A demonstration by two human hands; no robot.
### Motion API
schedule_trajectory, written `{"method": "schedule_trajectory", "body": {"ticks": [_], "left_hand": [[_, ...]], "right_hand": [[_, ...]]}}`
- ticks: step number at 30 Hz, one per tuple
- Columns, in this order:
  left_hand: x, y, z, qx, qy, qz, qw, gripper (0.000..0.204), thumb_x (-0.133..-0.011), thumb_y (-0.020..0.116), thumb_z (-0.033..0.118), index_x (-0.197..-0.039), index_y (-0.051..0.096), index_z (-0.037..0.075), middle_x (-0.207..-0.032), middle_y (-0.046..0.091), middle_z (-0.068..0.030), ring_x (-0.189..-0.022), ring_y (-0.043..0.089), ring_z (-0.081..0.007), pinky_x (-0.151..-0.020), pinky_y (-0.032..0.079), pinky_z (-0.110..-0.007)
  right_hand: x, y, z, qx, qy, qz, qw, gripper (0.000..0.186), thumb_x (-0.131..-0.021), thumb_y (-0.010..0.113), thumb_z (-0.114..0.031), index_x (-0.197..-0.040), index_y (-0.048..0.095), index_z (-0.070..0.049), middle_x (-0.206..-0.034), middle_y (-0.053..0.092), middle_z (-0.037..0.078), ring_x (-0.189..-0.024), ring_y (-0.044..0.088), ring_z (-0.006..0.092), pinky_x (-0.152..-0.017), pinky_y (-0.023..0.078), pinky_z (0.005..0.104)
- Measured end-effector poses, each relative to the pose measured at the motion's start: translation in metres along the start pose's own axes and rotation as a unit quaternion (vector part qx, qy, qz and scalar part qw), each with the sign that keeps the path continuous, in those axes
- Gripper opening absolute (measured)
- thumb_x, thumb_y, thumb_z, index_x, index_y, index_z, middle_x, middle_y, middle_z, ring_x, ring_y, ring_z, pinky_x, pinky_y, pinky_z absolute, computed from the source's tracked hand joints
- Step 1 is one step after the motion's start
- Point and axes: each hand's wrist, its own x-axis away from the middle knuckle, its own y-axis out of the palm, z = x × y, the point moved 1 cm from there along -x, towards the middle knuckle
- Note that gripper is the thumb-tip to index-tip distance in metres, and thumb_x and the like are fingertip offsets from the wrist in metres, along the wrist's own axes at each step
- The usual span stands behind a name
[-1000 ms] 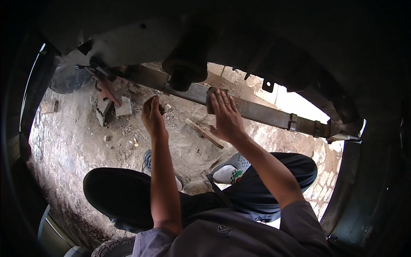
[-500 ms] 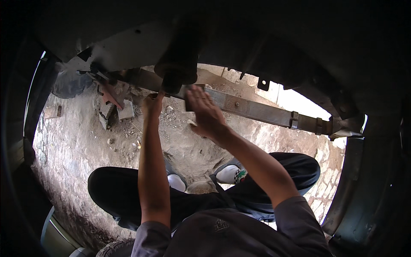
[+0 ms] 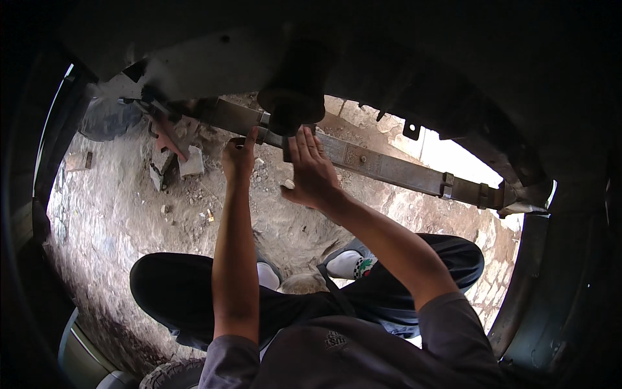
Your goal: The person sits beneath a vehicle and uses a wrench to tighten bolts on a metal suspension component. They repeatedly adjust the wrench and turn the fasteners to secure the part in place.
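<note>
A long rusty flat metal bar with bands (image 3: 395, 170) crosses beneath a dark vehicle body, below a hanging black cylinder (image 3: 290, 107). My right hand (image 3: 310, 172) presses a dark block (image 3: 287, 150) to the bar just under the cylinder, fingers extended and close together over it, thumb out to the side. Just left of that, my left hand (image 3: 238, 154) is at the bar's lower edge near a band (image 3: 263, 123), thumb raised, fingers curled around something dark that I cannot make out.
Dark body panels frame the view. A red metal piece (image 3: 170, 139), broken concrete (image 3: 192, 162) and small rubble lie on the dirt ground at the upper left. My bent legs (image 3: 165, 285) are below the bar. Part of a tyre (image 3: 172, 376) shows at the bottom left.
My right hand and the dark block have shifted left along the bar, under the cylinder. My left hand has risen and moved slightly right, its thumb now up at the bar.
</note>
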Motion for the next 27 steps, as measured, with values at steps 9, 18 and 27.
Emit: {"method": "schedule_trajectory", "body": {"ticks": [9, 18, 27], "left_hand": [[0.011, -0.01, -0.001, 0.068, 0.013, 0.032, 0.997, 0.075, -0.083, 0.078, 0.072, -0.102, 0.081, 0.0, -0.097, 0.079, -0.0194, -0.094, 0.076, -0.0338, -0.087, 0.057, -0.045], [0.009, -0.008, 0.006, 0.067, -0.004, 0.002, 0.998, 0.07, -0.083, 0.082, 0.065, -0.105, 0.08, -0.001, -0.097, 0.079, -0.0203, -0.095, 0.076, -0.0349, -0.087, 0.056, -0.045], [0.006, -0.022, 0.002, 0.038, 0.031, 0.017, 0.999, 0.067, -0.081, 0.084, 0.065, -0.098, 0.079, 0.0, -0.099, 0.079, -0.0196, -0.097, 0.076, -0.0361, -0.087, 0.056, -0.046]], "right_hand": [[0.063, -0.022, 0.058, 0.108, 0.005, -0.075, 0.991, 0.124, -0.074, 0.088, -0.037, -0.166, 0.016, 0.004, -0.172, 0.018, 0.03, -0.163, 0.017, 0.0382, -0.134, 0.013, 0.0454], [0.006, 0.002, 0.003, -0.004, 0.015, 0.011, 1.0, 0.127, -0.072, 0.089, -0.039, -0.166, 0.015, 0.006, -0.173, 0.015, 0.031, -0.163, 0.015, 0.042, -0.134, 0.013, 0.0477], [0.052, 0.008, 0.034, 0.061, 0.085, 0.002, 0.995, 0.103, -0.081, 0.072, -0.009, -0.168, 0.018, 0.001, -0.175, 0.018, 0.025, -0.163, 0.019, 0.0361, -0.134, 0.013, 0.0485]]}}
